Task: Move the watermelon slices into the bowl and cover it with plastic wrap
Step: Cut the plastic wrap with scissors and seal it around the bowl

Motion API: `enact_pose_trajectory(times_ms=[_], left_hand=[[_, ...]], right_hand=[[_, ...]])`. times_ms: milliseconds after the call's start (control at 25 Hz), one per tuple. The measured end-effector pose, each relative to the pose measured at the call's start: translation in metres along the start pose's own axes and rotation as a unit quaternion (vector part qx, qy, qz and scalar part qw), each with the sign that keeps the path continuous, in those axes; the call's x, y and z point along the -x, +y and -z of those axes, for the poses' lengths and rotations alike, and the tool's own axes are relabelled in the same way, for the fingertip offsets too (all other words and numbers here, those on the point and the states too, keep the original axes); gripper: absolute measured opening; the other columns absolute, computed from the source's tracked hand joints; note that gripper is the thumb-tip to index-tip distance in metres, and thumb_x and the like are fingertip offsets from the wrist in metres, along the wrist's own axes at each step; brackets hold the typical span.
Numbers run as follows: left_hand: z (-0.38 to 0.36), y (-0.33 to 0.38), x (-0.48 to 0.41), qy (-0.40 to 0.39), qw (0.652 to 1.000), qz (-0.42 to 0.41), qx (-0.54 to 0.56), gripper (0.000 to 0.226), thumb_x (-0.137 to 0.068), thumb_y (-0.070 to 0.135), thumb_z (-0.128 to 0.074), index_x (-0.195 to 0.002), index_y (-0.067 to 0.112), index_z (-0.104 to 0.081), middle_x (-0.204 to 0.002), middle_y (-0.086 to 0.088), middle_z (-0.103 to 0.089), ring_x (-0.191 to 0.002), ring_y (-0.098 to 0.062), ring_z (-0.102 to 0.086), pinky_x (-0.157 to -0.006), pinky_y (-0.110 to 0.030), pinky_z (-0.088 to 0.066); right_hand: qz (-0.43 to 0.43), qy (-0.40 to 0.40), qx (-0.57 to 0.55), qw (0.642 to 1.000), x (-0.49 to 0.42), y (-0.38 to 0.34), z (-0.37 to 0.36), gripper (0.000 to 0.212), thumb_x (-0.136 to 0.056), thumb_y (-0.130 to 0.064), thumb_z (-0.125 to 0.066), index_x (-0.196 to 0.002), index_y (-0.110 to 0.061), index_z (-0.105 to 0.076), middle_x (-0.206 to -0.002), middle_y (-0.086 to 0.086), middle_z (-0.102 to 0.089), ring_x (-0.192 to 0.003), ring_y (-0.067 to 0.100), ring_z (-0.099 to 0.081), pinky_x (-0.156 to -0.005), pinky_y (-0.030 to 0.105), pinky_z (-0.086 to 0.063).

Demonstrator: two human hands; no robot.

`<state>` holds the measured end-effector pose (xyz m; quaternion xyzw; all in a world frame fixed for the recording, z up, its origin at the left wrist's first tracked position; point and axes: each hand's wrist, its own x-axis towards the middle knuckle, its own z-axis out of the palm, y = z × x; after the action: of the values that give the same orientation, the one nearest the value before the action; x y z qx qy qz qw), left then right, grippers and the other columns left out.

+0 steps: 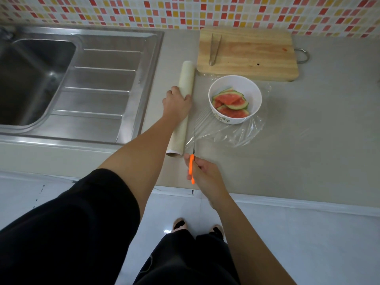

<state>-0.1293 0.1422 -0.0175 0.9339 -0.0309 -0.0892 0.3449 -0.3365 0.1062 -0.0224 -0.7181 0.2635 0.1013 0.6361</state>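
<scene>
A white bowl [235,98] on the grey counter holds several watermelon slices [231,103]. A sheet of clear plastic wrap [226,133] stretches from the roll over and around the bowl and lies crumpled on the counter in front of it. My left hand [177,101] presses down on the long plastic wrap roll [186,79], which lies left of the bowl. My right hand [205,172] grips orange-handled scissors [192,167]; their thin blades point up along the wrap's edge beside the near end of the roll.
A wooden cutting board [248,54] with metal tongs [214,49] on it lies behind the bowl against the tiled wall. A steel sink [30,79] with a ribbed drainboard [98,87] fills the left. The counter's front edge runs just below my right hand.
</scene>
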Motion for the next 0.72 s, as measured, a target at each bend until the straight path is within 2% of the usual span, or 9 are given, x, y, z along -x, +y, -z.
enact_pose_trajectory(times_ms=[80,280,520,600,720], left_hand=[[0.000,0.000,0.000,0.001,1.000,0.000,0.001,0.041,-0.091,0.025,-0.045,-0.120,-0.003,-0.040,-0.124,-0.024,-0.048,-0.113,-0.040,-0.045,-0.097,-0.040,-0.032],[0.000,0.000,0.000,0.001,1.000,-0.001,0.003,0.041,-0.091,0.026,-0.045,-0.120,-0.003,-0.040,-0.124,-0.024,-0.047,-0.113,-0.040,-0.044,-0.096,-0.039,-0.032],[0.001,0.000,-0.001,-0.007,1.000,0.000,0.010,0.040,-0.093,0.025,-0.043,-0.121,-0.002,-0.039,-0.126,-0.023,-0.045,-0.116,-0.039,-0.042,-0.098,-0.039,-0.030],[0.001,0.000,-0.001,-0.013,1.000,0.002,0.019,0.041,-0.093,0.026,-0.043,-0.123,-0.002,-0.038,-0.128,-0.023,-0.043,-0.117,-0.040,-0.041,-0.099,-0.040,-0.029],[0.001,-0.002,-0.001,-0.016,0.999,0.007,0.026,0.043,-0.093,0.027,-0.043,-0.126,-0.001,-0.037,-0.131,-0.022,-0.042,-0.119,-0.040,-0.039,-0.101,-0.040,-0.029]], right_hand=[[-0.005,0.002,-0.008,1.000,-0.005,-0.001,-0.001,0.058,-0.064,-0.074,-0.046,-0.082,-0.022,-0.066,-0.058,-0.006,-0.058,-0.054,0.000,-0.057,-0.079,0.038,-0.053],[0.009,-0.006,0.004,1.000,-0.012,0.001,-0.002,0.047,-0.072,-0.067,-0.049,-0.067,-0.022,-0.063,-0.055,-0.007,-0.051,-0.061,0.011,-0.052,-0.076,0.038,-0.051],[0.029,-0.015,-0.027,0.999,-0.016,0.008,-0.005,0.060,-0.069,-0.064,-0.055,-0.084,-0.006,-0.059,-0.067,0.004,-0.044,-0.064,0.015,-0.042,-0.070,0.038,-0.045],[0.025,-0.020,-0.043,0.999,-0.017,0.011,-0.005,0.054,-0.069,-0.061,-0.058,-0.083,-0.009,-0.059,-0.066,0.002,-0.044,-0.065,0.014,-0.042,-0.070,0.035,-0.042],[0.022,-0.021,-0.050,0.998,-0.021,0.013,-0.006,0.032,-0.074,-0.054,-0.059,-0.074,-0.022,-0.063,-0.056,-0.013,-0.047,-0.058,0.007,-0.045,-0.073,0.037,-0.047]])
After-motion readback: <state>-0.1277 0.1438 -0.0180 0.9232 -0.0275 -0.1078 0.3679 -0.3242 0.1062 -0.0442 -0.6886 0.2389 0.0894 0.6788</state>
